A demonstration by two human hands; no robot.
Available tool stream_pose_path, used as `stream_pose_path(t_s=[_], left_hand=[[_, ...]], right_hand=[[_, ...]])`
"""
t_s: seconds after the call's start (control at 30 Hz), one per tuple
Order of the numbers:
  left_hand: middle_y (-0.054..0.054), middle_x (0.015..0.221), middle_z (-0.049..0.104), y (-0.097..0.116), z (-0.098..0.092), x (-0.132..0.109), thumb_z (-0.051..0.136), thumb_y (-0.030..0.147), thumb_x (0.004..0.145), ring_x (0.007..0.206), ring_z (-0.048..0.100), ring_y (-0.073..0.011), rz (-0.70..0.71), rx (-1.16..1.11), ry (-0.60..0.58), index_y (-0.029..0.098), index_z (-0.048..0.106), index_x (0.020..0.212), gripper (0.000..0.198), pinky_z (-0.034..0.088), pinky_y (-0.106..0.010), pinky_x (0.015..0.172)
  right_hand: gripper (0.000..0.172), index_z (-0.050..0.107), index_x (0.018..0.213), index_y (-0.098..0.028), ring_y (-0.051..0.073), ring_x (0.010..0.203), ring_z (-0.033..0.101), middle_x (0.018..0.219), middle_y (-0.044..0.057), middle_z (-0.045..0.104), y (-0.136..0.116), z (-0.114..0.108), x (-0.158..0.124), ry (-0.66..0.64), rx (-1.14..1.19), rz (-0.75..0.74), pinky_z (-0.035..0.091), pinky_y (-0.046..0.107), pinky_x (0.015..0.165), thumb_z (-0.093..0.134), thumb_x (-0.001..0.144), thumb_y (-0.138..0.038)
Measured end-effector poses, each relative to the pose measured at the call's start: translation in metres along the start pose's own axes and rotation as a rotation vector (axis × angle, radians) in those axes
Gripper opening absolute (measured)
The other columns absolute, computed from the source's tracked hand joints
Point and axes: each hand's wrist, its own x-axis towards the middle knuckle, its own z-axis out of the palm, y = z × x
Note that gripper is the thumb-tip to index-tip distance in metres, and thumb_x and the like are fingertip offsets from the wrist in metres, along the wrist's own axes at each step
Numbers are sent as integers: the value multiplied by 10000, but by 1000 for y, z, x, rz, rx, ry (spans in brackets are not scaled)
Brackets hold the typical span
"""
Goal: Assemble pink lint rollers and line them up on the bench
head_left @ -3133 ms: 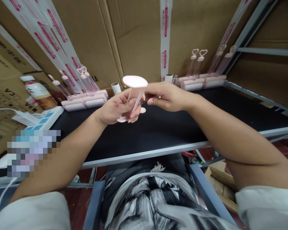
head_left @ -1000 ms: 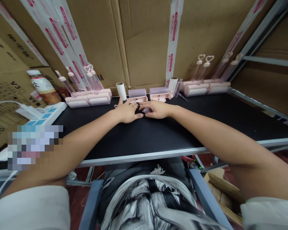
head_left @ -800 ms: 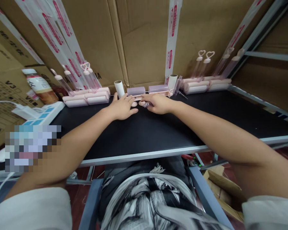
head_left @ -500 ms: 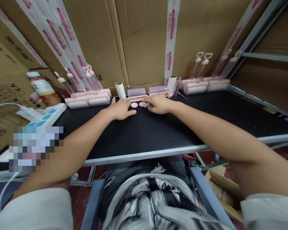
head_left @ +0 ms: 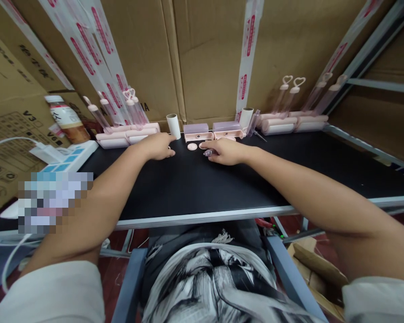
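Observation:
My left hand (head_left: 157, 146) is over the black tabletop, thumb and index finger apart, with nothing visible between them. Its index fingertip is close to the foot of a white cardboard tube (head_left: 173, 127); whether they touch I cannot tell. In my right hand (head_left: 228, 152) the thumb and curled fingers hold a small clear purplish piece (head_left: 208, 153), mostly covered. The right index finger reaches onto a round pink disc (head_left: 202, 145). Another pink disc (head_left: 192, 146) lies to its left. Behind them stand two pink trays (head_left: 198, 136) with translucent purple covers (head_left: 195, 128).
Pink cases with heart-topped clear tubes stand left (head_left: 143, 130) and right (head_left: 278, 125). A second white tube (head_left: 246, 117) and a thin-shafted tool (head_left: 261, 136) are right of the trays. A drink bottle (head_left: 67, 121) and power strip (head_left: 70, 157) sit left. Cardboard (head_left: 208, 63) closes the back.
My left hand has moved left, away from the trays and discs, toward the white tube. My right hand has drawn slightly back from the right tray, still with the clear piece.

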Motion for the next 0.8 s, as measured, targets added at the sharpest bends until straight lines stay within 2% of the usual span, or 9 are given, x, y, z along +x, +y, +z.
stream_pose_path(t_s=[0.1,0.2,0.23,0.3,0.37,0.43,0.53,0.63,0.8], left_hand=[[-146,1470,756,-8,1,3,708,316,941,1291,746,-316,-13,13,-49,171,670,1540,618,553,-355,1079],[-133,1409,790,-10,4,6,743,294,903,1244,762,-307,-34,-1,-45,185,742,1446,554,565,-342,1030],[-132,1368,806,-11,5,8,754,283,891,1220,769,-309,-40,-7,-42,186,771,1395,514,570,-342,1011],[-131,1300,828,-13,9,12,763,250,871,1185,778,-312,-52,-32,-12,187,809,1301,436,576,-344,989],[-126,1269,834,-14,17,18,753,209,864,1173,780,-310,-68,-103,71,189,813,1263,404,576,-349,997],[-120,1265,834,-14,28,26,739,181,867,1175,779,-302,-102,-223,186,196,791,1296,433,575,-352,1018],[-114,1264,833,-13,43,37,722,155,880,1186,777,-291,-176,-382,296,200,739,1374,497,579,-351,1038],[-125,1280,824,-13,53,43,680,131,905,1195,770,-277,-207,-457,337,178,680,1450,547,575,-353,1059],[-137,1287,804,-13,55,45,688,124,904,1186,758,-268,-201,-554,355,155,613,1511,613,565,-371,1081]], right_hand=[[500,679,1444,-158,320,1184,748,1366,166,780,-4,-1,-2,75,52,-6,528,402,1022,647,950,-223],[271,698,1175,-182,286,979,713,1112,126,784,-9,-7,2,297,177,43,519,397,896,652,994,-379],[274,670,1063,-200,265,903,677,1007,96,752,-11,-10,6,372,222,60,504,388,851,646,1009,-467],[419,572,881,-229,224,795,589,843,38,646,-16,-16,18,475,287,85,463,372,791,597,1031,-620],[515,492,792,-240,201,764,537,777,14,565,-21,-23,38,519,319,102,438,367,781,518,1063,-677],[521,477,769,-240,195,769,531,774,14,556,-27,-28,62,522,330,148,439,365,790,516,1077,-658],[441,525,769,-228,203,800,579,816,37,627,-33,-32,98,470,316,276,473,363,813,730,988,-552],[331,617,802,-200,226,844,646,848,75,697,-34,-31,124,382,280,355,517,356,838,836,901,-428],[241,737,935,-156,227,896,690,927,90,745,-27,-21,148,279,198,330,537,338,862,851,854,-351]])
